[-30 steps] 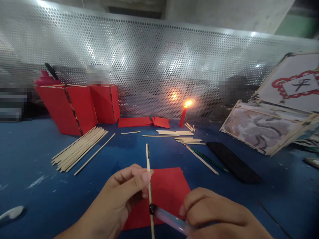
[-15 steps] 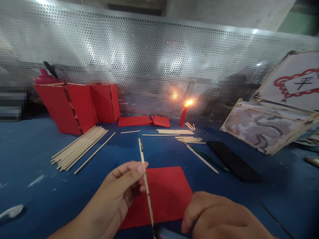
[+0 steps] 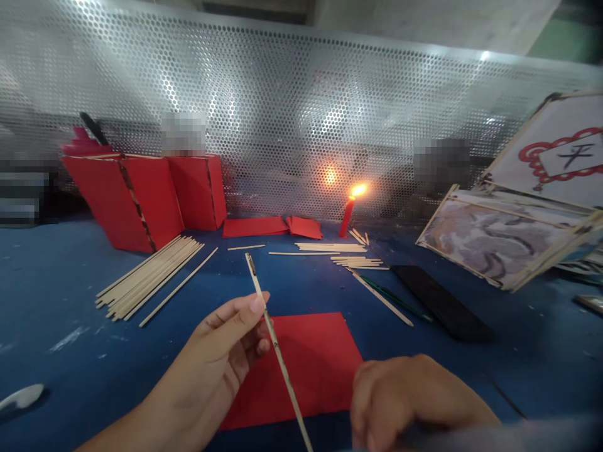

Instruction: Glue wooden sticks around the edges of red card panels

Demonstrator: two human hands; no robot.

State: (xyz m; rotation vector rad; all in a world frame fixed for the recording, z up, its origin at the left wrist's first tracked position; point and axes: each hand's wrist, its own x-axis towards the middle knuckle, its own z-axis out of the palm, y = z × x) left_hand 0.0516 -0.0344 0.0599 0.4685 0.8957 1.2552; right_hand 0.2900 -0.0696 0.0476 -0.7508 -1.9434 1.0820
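Between thumb and fingers, my left hand (image 3: 226, 351) pinches a thin wooden stick (image 3: 285, 370) with dark marks along it. The stick slants from upper left to the bottom edge, over a red sheet (image 3: 315, 364) on the blue table (image 3: 160, 351). My right hand (image 3: 405, 395) is curled at the lower right, beside the sheet's right edge. A blurred object extends from it towards the lower right; what it is cannot be made out. A red candle (image 3: 347, 218) burns behind the sheet.
Bundled sticks (image 3: 151, 276) lie left, near red panels (image 3: 141, 201). Shorter sticks (image 3: 330, 247), red pieces (image 3: 254, 226), green tweezers (image 3: 396, 298) and a black slab (image 3: 443, 304) lie further back. A paper lantern frame (image 3: 494, 238) stands right, a white spoon (image 3: 23, 398) left.
The stick's top has moved left, with my left hand shifting slightly left. My right hand has moved a little right, and the dark tool near the stick's lower end is no longer there.
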